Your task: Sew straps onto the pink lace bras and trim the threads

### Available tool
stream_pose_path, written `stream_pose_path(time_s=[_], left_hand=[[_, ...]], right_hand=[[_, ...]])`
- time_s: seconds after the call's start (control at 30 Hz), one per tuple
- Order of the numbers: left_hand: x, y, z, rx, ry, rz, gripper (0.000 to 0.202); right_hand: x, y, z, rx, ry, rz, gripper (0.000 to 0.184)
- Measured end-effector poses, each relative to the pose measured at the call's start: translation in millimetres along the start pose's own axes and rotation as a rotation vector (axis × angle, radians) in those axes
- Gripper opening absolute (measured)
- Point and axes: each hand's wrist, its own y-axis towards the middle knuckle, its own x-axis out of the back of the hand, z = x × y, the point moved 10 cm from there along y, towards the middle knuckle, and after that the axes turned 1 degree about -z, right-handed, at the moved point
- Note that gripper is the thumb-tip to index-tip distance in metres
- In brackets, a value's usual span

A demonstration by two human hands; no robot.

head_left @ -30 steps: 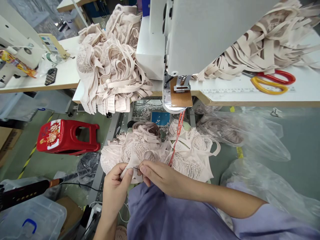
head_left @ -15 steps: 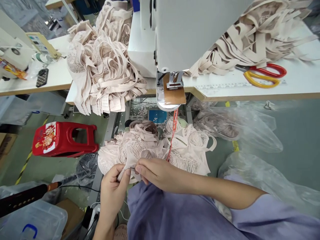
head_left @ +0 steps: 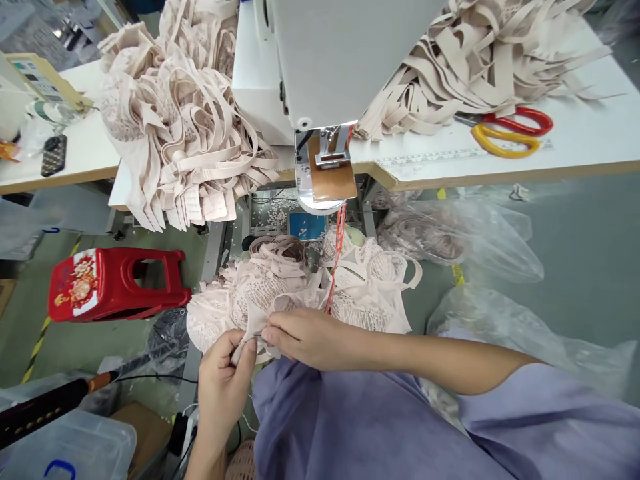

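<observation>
A heap of beige lace bras (head_left: 300, 293) lies on my lap below the sewing machine (head_left: 330, 73). My left hand (head_left: 225, 373) pinches a fold of beige fabric (head_left: 253, 327) at the near edge of that heap. My right hand (head_left: 305, 337) pinches the same fold from the other side, thumb and fingers pressed together right beside the left thumb. A red-and-white cord (head_left: 335, 257) hangs from the machine's plate (head_left: 330, 177) down to the heap near my right hand.
A large stack of beige bras (head_left: 175, 140) sits on the table at left; loose beige straps (head_left: 465, 60) pile at right beside red and yellow scissors (head_left: 510, 130). A red plastic stool (head_left: 115, 283), clear plastic bags (head_left: 475, 240) and a clear bin (head_left: 65, 447) surround me.
The view has drifted so everything sits lower left to upper left in frame. Both hands keep pinching the same fabric fold with only small finger movement.
</observation>
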Motion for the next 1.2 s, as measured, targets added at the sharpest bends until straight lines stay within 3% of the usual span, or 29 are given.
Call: stream_pose_path(time_s=[0.23, 0.43, 0.7, 0.93, 1.2], left_hand=[[-13.2, -3.4, 20.4, 0.139, -0.172, 0.051, 0.024], [-32.5, -8.4, 39.3, 0.288, -0.538, 0.092, 0.027], [-27.7, -10.4, 41.8, 0.327, -0.632, 0.032, 0.028], [-29.2, -7.7, 35.0, 0.376, -0.820, 0.004, 0.031], [-38.8, -8.3, 31.1, 0.425, -0.830, 0.055, 0.033]], right_hand=[[1.1, -0.5, -3.9, -0.003, -0.090, -0.017, 0.034], [0.2, -3.0, -7.2, 0.000, 0.038, -0.032, 0.031], [6.2, -8.8, -16.8, 0.042, 0.388, -0.072, 0.045], [-2.5, -8.1, -23.8, 0.024, 0.420, -0.070, 0.050], [-0.8, -8.8, -24.8, 0.009, 0.411, -0.127, 0.036]])
